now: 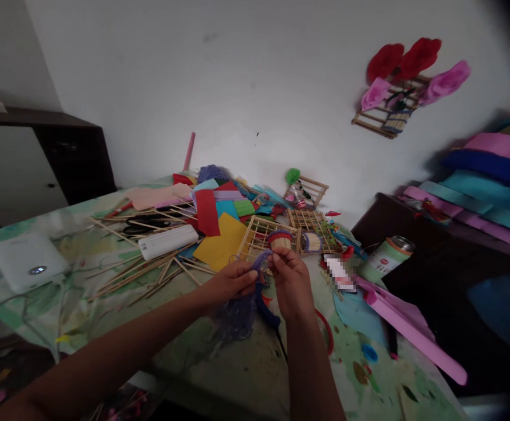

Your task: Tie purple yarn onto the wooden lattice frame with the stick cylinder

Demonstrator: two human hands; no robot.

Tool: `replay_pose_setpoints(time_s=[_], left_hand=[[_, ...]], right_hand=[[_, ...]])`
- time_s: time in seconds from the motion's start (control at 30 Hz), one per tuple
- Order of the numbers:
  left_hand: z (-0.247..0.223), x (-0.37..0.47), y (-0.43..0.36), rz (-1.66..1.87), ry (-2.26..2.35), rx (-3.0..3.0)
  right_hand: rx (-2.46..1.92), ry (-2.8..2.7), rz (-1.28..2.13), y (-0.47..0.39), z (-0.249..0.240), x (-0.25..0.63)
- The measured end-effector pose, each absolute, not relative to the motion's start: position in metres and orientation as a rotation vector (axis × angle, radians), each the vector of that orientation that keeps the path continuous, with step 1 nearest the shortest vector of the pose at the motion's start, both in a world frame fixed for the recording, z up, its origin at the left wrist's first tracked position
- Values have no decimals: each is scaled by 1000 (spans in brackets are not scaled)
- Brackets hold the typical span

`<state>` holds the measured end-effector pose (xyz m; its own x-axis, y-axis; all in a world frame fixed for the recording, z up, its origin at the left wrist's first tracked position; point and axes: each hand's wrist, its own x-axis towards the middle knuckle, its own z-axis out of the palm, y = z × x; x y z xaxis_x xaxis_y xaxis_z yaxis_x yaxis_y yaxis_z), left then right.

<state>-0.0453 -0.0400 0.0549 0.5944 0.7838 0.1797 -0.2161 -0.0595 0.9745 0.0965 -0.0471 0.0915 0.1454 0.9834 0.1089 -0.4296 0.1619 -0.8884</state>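
Observation:
A loose bundle of purple yarn [239,316] hangs below my hands, and its upper strands run between them. My left hand [232,282] is closed, thumb on top, on the strands. My right hand [290,275] pinches the yarn with its fingertips, slightly higher and to the right. Under the hands lies a dark blue tool handle [267,310] with a black cord; its front end is hidden. Just beyond the fingers are a small stick basket with a red band [280,240] and a stick lattice frame [248,237].
Bamboo sticks [149,280], a white power strip [169,241] and coloured paper sheets [226,237] cover the left and back. To the right are a green jar [386,258], a pink roll [416,339] and a blue tape ring [369,352]. A white box [27,263] with cables stands far left.

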Motion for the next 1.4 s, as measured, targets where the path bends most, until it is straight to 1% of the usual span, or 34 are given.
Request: replay_pose_setpoints(time_s=[0.1, 0.37, 0.47, 0.6, 0.77, 0.93, 1.07, 1.27, 1.4], left_hand=[[55, -45, -38, 903, 578, 1336], [58, -45, -22, 1152, 641, 1059], [60, -48, -17, 1202, 616, 1006], [64, -58, -6, 1352, 603, 912], [68, -84, 20, 1560, 571, 838], [73, -110, 43, 1729, 553, 769], [74, -118, 51, 1771, 533, 724], [60, -119, 59, 1769, 545, 707], [47, -130, 67, 1818, 658, 655]], right_hand=[[-868, -915, 1186, -47, 82, 96], [-1049, -1232, 1149, -64, 40, 78], [-1168, -1289, 1060, -71, 37, 78], [-1301, -1213, 880, -82, 37, 91], [-1479, -1290, 809, -99, 36, 127], [-1726, -1292, 554, -111, 41, 177], [-1968, -1281, 264, -110, 45, 219], [-2231, -1246, -93, -103, 42, 269], [-2316, -1174, -200, -96, 50, 290]])
